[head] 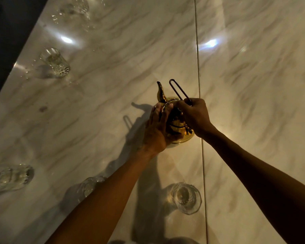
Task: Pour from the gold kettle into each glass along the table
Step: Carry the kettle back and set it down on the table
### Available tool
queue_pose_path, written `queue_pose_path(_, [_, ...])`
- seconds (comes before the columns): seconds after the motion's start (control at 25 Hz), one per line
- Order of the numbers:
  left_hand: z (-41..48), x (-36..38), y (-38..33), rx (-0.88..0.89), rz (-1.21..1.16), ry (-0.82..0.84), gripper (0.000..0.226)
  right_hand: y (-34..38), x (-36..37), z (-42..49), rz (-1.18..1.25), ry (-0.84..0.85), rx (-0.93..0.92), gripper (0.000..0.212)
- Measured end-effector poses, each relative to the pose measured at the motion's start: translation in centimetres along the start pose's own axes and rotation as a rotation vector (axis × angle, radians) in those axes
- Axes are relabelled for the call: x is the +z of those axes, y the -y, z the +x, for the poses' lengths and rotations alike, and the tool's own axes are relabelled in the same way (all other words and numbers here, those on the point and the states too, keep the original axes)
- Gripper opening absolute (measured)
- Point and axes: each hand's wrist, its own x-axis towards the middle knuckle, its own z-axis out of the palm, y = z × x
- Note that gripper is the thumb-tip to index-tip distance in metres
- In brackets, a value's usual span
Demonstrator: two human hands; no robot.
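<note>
Nearest, a glass (pixel 186 198) stands right of centre; 4 more glasses line the left side. Mid-table (pixel 253 85), the kettle (pixel 179 127) sits upright. Left hand (pixel 157 127) lies flat against its side, fingers together; right hand (pixel 195 115) pinches the dark wire handle (pixel 179 89). Polished metal looks slippery and likely heavy when full, so lift by the handle, steadying the body.

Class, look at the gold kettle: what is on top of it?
On the gold kettle, the right hand holds the dark wire handle; the left hand presses its side. The hands cover the lid; the contents cannot be seen.
</note>
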Motion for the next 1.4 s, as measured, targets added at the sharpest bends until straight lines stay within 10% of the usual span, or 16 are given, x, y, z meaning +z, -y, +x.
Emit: queue_pose_path(1.4, [0.1,-0.2,-3.2,-0.118,0.068,-0.015,0.095,-0.2,-3.7,5.1,-0.41,0.178,-0.173,0.021])
